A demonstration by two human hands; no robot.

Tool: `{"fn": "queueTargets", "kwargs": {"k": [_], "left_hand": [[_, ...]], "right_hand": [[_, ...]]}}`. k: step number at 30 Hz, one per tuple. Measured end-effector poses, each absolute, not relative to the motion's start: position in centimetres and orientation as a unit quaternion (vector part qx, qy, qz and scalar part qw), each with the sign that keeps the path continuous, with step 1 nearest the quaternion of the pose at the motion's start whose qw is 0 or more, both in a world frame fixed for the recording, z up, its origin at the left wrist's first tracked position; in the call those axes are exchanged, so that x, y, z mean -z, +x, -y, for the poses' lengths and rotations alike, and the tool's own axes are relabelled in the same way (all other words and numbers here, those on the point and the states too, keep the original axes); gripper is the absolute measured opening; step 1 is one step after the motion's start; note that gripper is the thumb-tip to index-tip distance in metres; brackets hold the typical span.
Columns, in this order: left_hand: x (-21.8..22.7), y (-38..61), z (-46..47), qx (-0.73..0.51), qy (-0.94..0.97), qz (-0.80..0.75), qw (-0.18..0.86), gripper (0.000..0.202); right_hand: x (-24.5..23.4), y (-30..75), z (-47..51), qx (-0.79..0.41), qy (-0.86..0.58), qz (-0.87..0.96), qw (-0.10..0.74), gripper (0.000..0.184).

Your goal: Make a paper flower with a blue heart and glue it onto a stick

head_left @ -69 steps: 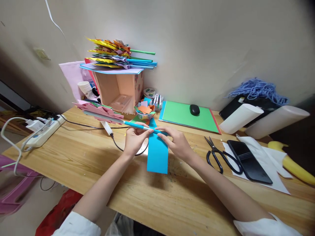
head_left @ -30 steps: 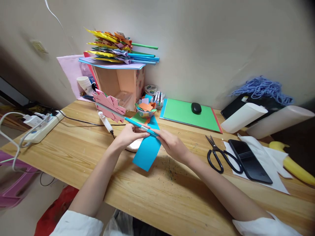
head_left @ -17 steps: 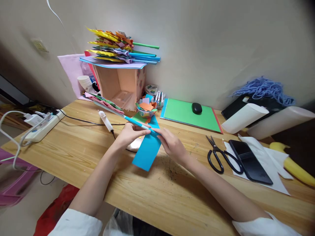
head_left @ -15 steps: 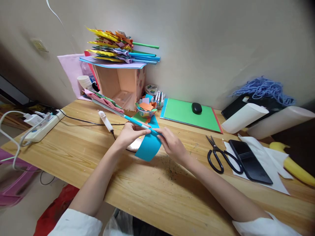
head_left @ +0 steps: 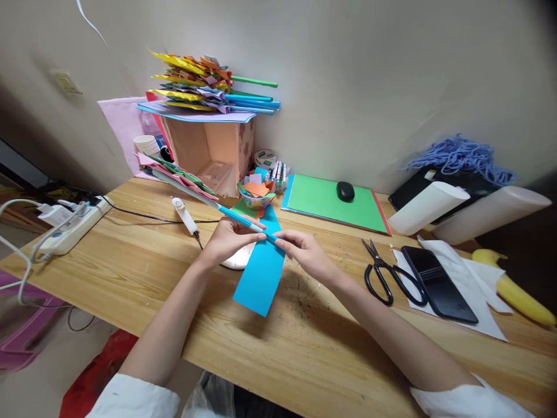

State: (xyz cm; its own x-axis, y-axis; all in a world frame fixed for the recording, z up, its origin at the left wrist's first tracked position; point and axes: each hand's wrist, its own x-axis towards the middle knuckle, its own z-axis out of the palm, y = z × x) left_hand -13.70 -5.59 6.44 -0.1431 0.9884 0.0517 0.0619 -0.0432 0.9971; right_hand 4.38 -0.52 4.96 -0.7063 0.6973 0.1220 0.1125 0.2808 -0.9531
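Note:
A paper flower stem, a thin tube banded in blue and white, slants between my hands. Pink and green folded paper fans out at its far left end. My left hand pinches the stem near its middle with thumb and fingers. Close beside it, my right hand grips the stem's lower right end, thumb and fingertips closed. A blue paper strip passes at the stem between my fingertips and hangs toward me over the table. Behind my left hand lies a white round object, partly hidden.
A hot glue gun lies left of my hands. Scissors, a phone and a banana are at right. A cup of paper scraps and a box stand behind; a power strip is at left.
The loose end of the blue paper strip has dropped from a curl into a longer, flatter hang toward me. My right hand's fingers have shifted slightly on the stem.

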Motion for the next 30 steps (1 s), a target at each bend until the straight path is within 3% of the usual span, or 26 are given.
{"fn": "queueTargets", "kwargs": {"k": [5,8,16,21,25,30], "left_hand": [[-6.38,-13.90,5.67,-0.502,0.500,-0.552,0.440,0.034],[-6.31,-13.89,5.80,-0.491,0.520,-0.546,0.437,0.033],[-6.02,-13.65,5.92,-0.495,0.587,-0.515,0.380,0.022],[-5.95,-13.54,5.86,-0.492,0.558,-0.529,0.409,0.022],[-5.69,-13.72,5.62,-0.486,0.560,-0.526,0.416,0.022],[-5.81,-14.01,5.53,-0.467,0.534,-0.554,0.436,0.026]], "right_hand": [[-5.08,4.38,0.28,-0.606,-0.256,0.708,0.257,0.023],[-5.11,4.44,0.26,-0.587,-0.249,0.726,0.258,0.023],[-4.46,4.48,0.82,-0.277,-0.212,0.880,0.323,0.026],[-4.17,4.66,0.37,-0.136,-0.184,0.943,0.242,0.028],[-4.39,4.93,0.30,-0.165,-0.192,0.951,0.177,0.027],[-4.76,4.96,0.66,-0.254,-0.176,0.933,0.185,0.028]]}}
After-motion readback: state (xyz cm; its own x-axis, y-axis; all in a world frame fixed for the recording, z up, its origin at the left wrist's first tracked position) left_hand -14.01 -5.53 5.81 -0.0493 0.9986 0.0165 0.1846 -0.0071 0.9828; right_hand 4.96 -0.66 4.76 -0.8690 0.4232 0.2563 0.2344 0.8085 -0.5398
